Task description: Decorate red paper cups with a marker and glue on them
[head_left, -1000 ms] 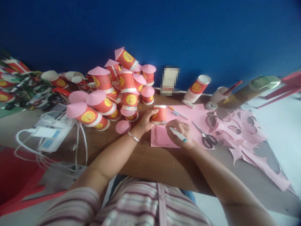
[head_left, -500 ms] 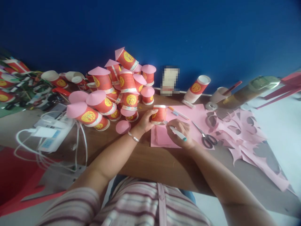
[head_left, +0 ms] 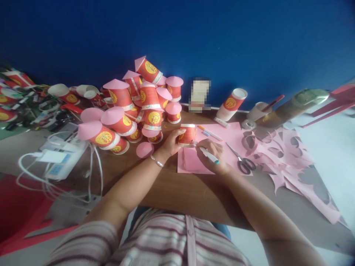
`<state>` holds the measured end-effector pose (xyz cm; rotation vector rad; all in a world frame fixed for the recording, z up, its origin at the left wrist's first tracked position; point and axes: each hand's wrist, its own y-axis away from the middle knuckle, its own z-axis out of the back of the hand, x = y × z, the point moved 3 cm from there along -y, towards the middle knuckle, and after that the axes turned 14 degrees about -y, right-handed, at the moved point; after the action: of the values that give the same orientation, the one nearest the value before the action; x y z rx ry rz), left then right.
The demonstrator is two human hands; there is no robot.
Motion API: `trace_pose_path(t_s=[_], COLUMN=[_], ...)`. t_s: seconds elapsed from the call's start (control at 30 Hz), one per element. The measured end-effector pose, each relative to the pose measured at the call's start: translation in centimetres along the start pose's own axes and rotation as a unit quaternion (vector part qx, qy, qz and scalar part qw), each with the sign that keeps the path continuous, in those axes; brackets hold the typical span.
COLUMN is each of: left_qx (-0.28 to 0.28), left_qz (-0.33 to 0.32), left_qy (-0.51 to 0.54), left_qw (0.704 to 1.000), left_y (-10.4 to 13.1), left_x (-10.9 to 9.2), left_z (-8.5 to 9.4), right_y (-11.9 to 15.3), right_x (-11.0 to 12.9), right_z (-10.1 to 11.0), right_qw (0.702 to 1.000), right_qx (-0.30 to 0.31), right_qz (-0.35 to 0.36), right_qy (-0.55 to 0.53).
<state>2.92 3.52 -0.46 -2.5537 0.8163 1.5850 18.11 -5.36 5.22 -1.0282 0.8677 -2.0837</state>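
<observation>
My left hand (head_left: pixel 172 143) grips a red paper cup (head_left: pixel 186 135) with white bands at both ends and a yellow emblem partly covered by my thumb. In my right hand (head_left: pixel 213 154) is a white marker (head_left: pixel 208 154) with a teal end, its tip at the cup's lower right edge. Whether the tip touches the cup is too small to tell. Beneath both lie pink paper sheets (head_left: pixel 191 162). An orange-and-white marker (head_left: pixel 212 133) and a small blue cap (head_left: pixel 205 133) rest on the pink paper behind my right hand.
Cups with pink cone tops (head_left: pixel 154 118) are piled at left, beside a white power strip (head_left: pixel 65 157) with cables. Scissors (head_left: pixel 244 164), pink scraps (head_left: pixel 285 159), a tape roll (head_left: pixel 249 124), stacked cups (head_left: pixel 232 105) and a bottle (head_left: pixel 294 107) are on the right.
The marker's tip has shifted very slightly along the cup's lower edge. Both hands keep the same grip, and the other things stay in place.
</observation>
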Motion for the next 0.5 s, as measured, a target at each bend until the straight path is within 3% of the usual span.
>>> trace_pose_path(t_s=[0.17, 0.5], left_qx=[0.052, 0.050], left_qz=[-0.012, -0.025], left_qy=[-0.025, -0.018], left_qw=[0.998, 0.998], left_y=[-0.14, 0.07], left_x=[-0.25, -0.64], left_z=[-0.17, -0.59], right_y=[0.23, 0.02], right_x=[0.15, 0.48], right_z=[0.10, 0.15], right_qw=[1.000, 1.000], right_qx=[-0.006, 0.018], right_qz=[0.005, 0.007], right_qy=[-0.010, 0.006])
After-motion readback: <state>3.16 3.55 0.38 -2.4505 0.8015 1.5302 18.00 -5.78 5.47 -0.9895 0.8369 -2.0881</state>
